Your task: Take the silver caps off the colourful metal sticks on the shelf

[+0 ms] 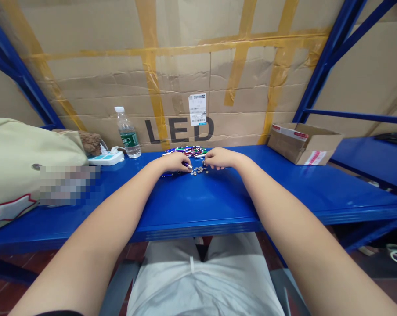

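1. Blue metal desk [201,204]: front edge runs between the forearms, just past the grey-clad lap. Wide bare stretch from the small silver round pieces [198,170] to that edge; more open surface on the right, out to the open brown cardboard box [286,142] near the back edge
2. Back edge: tan cardboard sheet [113,87] with yellow tape and "LED" print stands right behind. Pile of slim multicoloured shiny tubes [194,152] lies close to it, little room behind the pile
3. Left side is tighter: cream fabric bag [23,153], white power strip [106,158], clear plastic bottle with white cap and green label [129,137]. Bottle upright, near the back edge
4. Left hand [176,162]: fingers clamped on a slim dark tube with a silver end [187,165], just left of the round pieces. Dark blue piece [167,175] on the desk beside/below this hand
5. Right hand [218,158]: thumb and fingertips pinched on a tiny silver piece [203,162], just right of the round pieces; too small to tell its shape
6. Counts: 2 hands, 1 bottle, 1 box, 1 bag, 1 power strip. Round pieces roughly a dozen, some overlap. Tubes in the pile many, too tangled to count
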A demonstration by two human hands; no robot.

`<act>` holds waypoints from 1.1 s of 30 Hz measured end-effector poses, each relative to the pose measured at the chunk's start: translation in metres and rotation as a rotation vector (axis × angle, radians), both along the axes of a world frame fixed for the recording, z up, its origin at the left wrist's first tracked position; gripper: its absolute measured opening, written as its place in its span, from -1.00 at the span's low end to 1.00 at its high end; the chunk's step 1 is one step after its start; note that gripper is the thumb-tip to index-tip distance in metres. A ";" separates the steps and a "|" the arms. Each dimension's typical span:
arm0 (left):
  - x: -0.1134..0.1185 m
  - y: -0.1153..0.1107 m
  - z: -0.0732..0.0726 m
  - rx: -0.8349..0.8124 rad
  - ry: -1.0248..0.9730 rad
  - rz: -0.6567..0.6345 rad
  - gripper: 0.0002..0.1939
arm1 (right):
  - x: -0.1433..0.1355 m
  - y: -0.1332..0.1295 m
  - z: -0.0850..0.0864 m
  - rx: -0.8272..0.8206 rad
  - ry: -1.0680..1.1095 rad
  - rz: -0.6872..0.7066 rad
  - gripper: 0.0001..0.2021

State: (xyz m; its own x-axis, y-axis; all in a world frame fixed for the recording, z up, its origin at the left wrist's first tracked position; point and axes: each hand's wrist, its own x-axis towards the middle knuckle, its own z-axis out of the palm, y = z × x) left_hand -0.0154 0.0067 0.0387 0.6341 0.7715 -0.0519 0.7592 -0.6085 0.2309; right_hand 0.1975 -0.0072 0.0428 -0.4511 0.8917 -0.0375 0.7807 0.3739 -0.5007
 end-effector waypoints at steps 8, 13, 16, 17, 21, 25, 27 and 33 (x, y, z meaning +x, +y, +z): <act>-0.026 0.001 0.020 0.079 0.026 0.173 -0.52 | -0.007 0.002 -0.006 0.051 0.070 0.070 -0.84; -0.065 0.010 0.025 0.188 0.100 0.319 -0.56 | -0.014 0.002 -0.010 0.099 0.098 0.117 -0.84; -0.080 0.016 0.021 0.229 0.126 0.314 -0.60 | -0.017 0.000 -0.010 0.196 0.093 0.137 -0.87; -0.082 0.018 0.018 0.240 0.133 0.299 -0.61 | -0.018 0.000 -0.010 0.240 0.089 0.145 -0.87; -0.083 0.023 0.007 0.176 0.139 0.266 -0.58 | -0.023 -0.002 -0.010 0.375 0.053 0.167 -0.85; -0.080 0.022 0.003 -0.009 0.108 0.288 -0.55 | -0.033 -0.009 -0.011 0.433 -0.012 0.234 -0.84; -0.080 0.021 0.005 -0.053 0.107 0.293 -0.56 | -0.040 -0.014 -0.013 0.460 -0.061 0.278 -0.83; -0.074 0.016 0.017 -0.058 0.198 0.354 -0.60 | -0.059 -0.026 -0.021 0.512 -0.164 0.341 -0.79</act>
State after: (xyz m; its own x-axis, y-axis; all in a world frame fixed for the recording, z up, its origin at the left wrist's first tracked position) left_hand -0.0897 0.0228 0.0557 0.3034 0.9324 -0.1962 0.9526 -0.2920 0.0855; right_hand 0.1382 -0.0328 0.0219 -0.7374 0.6224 0.2626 0.6269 0.7753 -0.0770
